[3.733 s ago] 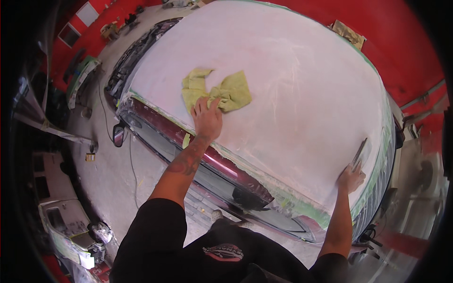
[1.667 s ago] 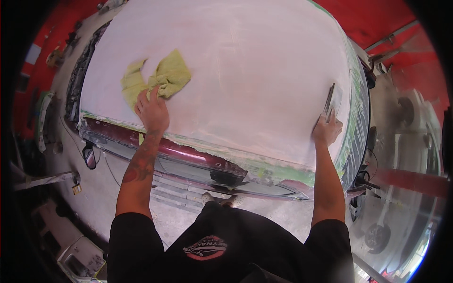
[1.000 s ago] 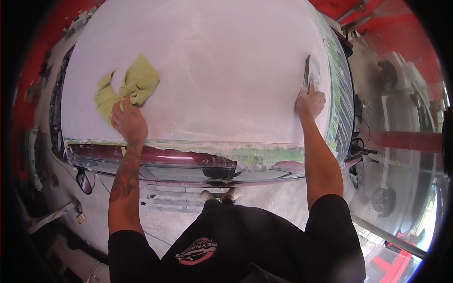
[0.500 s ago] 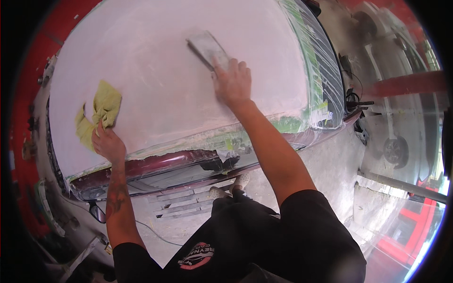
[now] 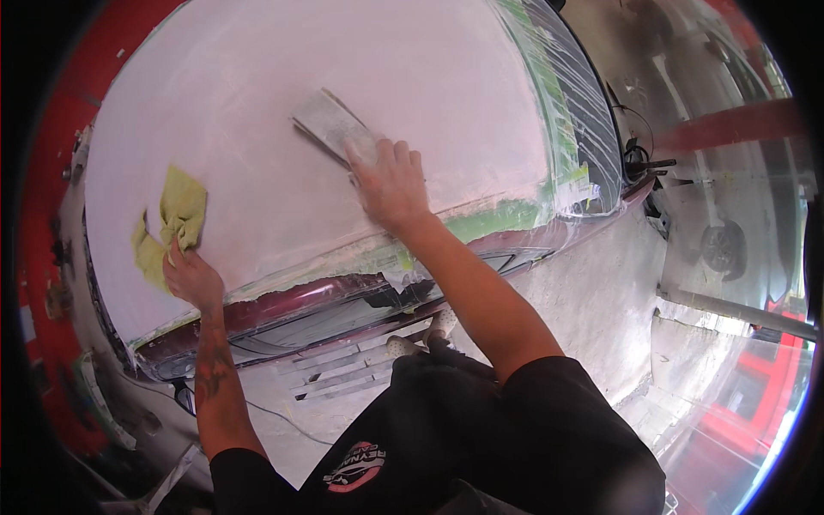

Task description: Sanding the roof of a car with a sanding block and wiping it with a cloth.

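Observation:
A car roof (image 5: 257, 112) coated in pale pinkish-white primer spreads out in front of me. My right hand (image 5: 393, 184) grips the near end of a long, flat grey sanding block (image 5: 330, 120), which lies against the roof's middle and points to the far left. At the roof's left side, my left hand (image 5: 194, 279) pinches a bunched yellow cloth (image 5: 184, 202). The cloth rests on the primer, with two loose folds spread out beyond my fingers. Sanding dust hazes the surface around both hands.
Green masking tape (image 5: 515, 219) borders the roof's near and right edges. Plastic film covers the dark glass (image 5: 588, 129) at right. Below the near edge are dark red bodywork (image 5: 300, 296), a slatted piece (image 5: 348, 369) on the floor and a thin cable (image 5: 287, 422). Another vehicle's wheel (image 5: 724, 246) shows at far right.
My right hand has drawn the sanding block to the left and nearer me, and the block now slants more to the left. My left hand and the cloth sit slightly lower in view.

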Motion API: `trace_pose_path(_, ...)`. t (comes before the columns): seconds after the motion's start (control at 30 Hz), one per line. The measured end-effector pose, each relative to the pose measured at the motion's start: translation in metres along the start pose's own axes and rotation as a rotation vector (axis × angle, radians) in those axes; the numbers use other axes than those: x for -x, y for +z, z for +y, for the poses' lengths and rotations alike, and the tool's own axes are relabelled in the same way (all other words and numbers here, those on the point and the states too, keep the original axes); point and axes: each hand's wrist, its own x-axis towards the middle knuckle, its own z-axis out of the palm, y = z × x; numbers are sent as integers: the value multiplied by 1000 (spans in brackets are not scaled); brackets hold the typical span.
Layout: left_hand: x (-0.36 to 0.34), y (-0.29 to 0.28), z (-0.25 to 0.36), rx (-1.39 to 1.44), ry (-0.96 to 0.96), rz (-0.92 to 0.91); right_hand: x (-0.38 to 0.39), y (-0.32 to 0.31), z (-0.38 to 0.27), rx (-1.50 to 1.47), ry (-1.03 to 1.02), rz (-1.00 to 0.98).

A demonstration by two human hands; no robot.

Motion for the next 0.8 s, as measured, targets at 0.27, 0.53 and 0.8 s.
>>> trace_pose_path(0.27,-8,-1,6,-42,-11,19,16,-34,126,282,525,152)
trace_pose_path(0.53,-4,3,-9,-13,5,6,12,-22,43,-36,21,44)
trace_pose_path(0.8,-7,1,3,-50,34,40,-10,-42,129,231,455,136)
